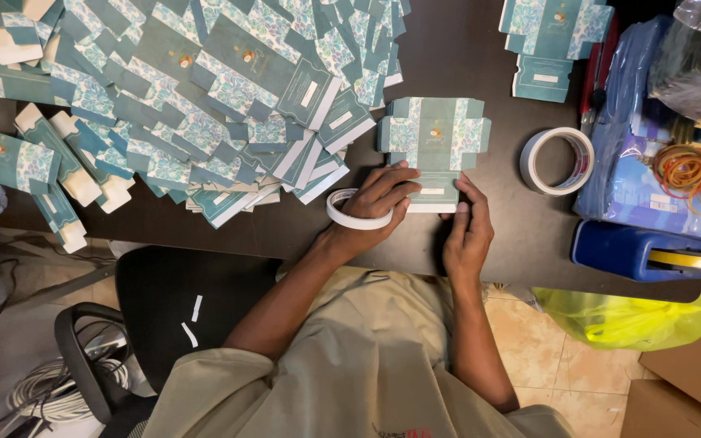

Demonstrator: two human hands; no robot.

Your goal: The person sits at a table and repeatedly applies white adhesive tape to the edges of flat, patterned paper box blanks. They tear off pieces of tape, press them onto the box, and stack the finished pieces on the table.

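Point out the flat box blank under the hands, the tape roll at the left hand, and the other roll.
flat box blank (436,134), head view, upper panel
small tape roll (349,217), head view, lower rim
larger tape roll (535,174), head view, left rim

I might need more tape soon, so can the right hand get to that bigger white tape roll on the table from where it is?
Probably yes. The right hand rests on the flat box blank, and bare dark table lies between it and the larger tape roll; nothing blocks the way.

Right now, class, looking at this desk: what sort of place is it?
Probably a small packaging workbench. A heap of flat teal box blanks covers the dark table, tape rolls and rubber bands lie about, and both hands press one blank.
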